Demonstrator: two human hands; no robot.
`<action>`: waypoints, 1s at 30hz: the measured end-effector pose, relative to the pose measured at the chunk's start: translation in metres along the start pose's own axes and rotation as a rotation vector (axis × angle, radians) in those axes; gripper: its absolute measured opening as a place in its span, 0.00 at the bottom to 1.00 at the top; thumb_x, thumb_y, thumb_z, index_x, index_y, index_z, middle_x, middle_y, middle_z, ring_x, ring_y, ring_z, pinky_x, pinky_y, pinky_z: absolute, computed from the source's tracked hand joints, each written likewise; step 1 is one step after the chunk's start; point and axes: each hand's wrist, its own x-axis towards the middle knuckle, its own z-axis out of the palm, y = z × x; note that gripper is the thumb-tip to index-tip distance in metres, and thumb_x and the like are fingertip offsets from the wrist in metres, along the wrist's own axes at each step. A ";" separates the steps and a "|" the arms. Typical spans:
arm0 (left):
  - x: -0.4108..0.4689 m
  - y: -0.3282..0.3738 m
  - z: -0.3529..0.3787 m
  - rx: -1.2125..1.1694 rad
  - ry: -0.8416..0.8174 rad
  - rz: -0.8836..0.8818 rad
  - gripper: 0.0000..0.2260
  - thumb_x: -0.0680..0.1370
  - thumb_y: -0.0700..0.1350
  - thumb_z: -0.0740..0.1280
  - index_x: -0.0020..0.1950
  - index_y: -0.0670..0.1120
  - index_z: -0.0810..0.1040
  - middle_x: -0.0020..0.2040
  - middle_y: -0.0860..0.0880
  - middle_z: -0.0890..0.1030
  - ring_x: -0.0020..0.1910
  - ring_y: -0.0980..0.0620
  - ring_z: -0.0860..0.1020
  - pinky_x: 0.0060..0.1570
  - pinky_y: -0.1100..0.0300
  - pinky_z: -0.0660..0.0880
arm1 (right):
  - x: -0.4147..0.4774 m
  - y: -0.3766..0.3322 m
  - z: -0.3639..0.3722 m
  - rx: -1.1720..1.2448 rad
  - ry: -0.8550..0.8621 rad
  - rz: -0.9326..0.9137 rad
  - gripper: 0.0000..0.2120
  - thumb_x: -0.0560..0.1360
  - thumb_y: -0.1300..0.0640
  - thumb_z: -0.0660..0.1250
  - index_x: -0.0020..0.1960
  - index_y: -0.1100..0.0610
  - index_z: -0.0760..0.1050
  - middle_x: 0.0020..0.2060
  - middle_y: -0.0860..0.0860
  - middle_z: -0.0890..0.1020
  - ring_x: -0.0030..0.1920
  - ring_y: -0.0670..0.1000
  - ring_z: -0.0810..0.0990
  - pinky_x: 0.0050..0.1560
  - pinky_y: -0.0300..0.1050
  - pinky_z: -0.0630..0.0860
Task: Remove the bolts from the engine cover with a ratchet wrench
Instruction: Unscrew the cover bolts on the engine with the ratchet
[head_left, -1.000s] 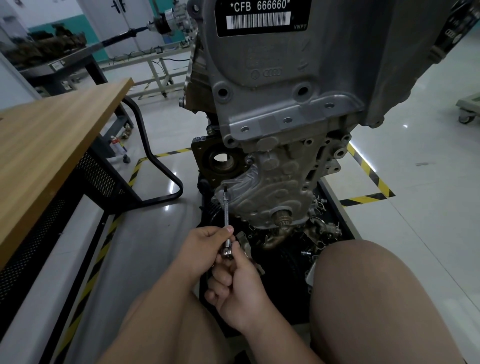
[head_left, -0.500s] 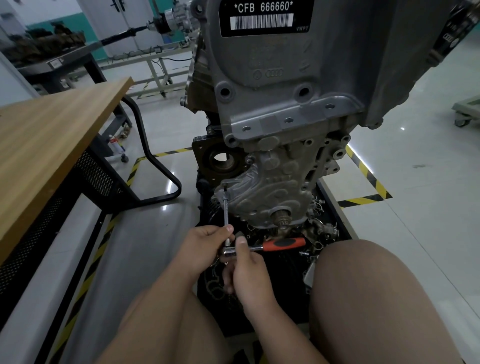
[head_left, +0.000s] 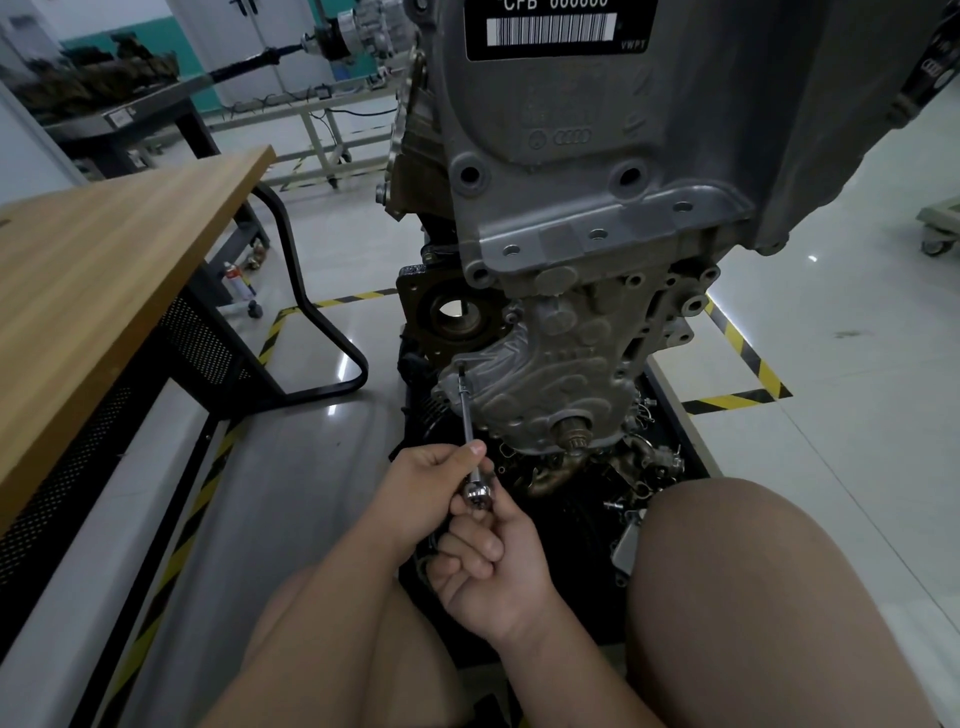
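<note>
While the left hand (head_left: 431, 483) pinches the wrench (head_left: 467, 421) by the low end of its thin steel shaft, the right hand (head_left: 498, 571) curls in a fist just below the round chrome head (head_left: 478, 493), thumb up against it. The shaft runs up and slightly left from both hands, and its far tip sits on the lower left corner of the cover (head_left: 550, 384), at the centre of the frame.

The bolt under that tip is too small and shadowed to make out. The wrench's handle is hidden inside the right fist, so its direction cannot be told. The engine label (head_left: 550, 26) is cut off by the top edge, and the dark parts below the cover blur together.

A bare thigh (head_left: 753, 597) fills the lower right, near the right hand, and the other thigh (head_left: 322, 649) lies under the left forearm. A wooden table (head_left: 104, 270) stands well apart at the left, its black leg (head_left: 332, 332) looping over the floor. Open grey floor lies between that leg and the hands. Yellow-black tape (head_left: 737, 400) marks the floor at the right.
</note>
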 end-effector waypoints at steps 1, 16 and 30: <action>0.000 0.000 0.000 0.003 -0.008 0.000 0.14 0.79 0.51 0.66 0.35 0.47 0.82 0.20 0.50 0.71 0.23 0.55 0.73 0.26 0.67 0.71 | 0.001 0.000 0.000 -0.004 0.005 0.001 0.31 0.80 0.40 0.54 0.29 0.59 0.77 0.14 0.47 0.61 0.14 0.44 0.59 0.20 0.36 0.64; 0.006 -0.001 0.001 0.059 0.053 -0.014 0.15 0.78 0.48 0.67 0.33 0.43 0.80 0.21 0.53 0.71 0.20 0.59 0.66 0.22 0.69 0.63 | -0.002 -0.005 -0.016 -1.802 0.576 -0.746 0.22 0.77 0.35 0.56 0.41 0.53 0.73 0.39 0.52 0.82 0.40 0.53 0.81 0.42 0.50 0.77; 0.007 0.000 0.003 0.048 -0.009 -0.032 0.14 0.78 0.50 0.67 0.36 0.45 0.82 0.21 0.54 0.72 0.18 0.59 0.66 0.19 0.70 0.61 | -0.007 0.002 0.003 -0.658 0.321 -0.463 0.15 0.80 0.50 0.64 0.37 0.56 0.70 0.24 0.49 0.65 0.24 0.46 0.63 0.28 0.40 0.69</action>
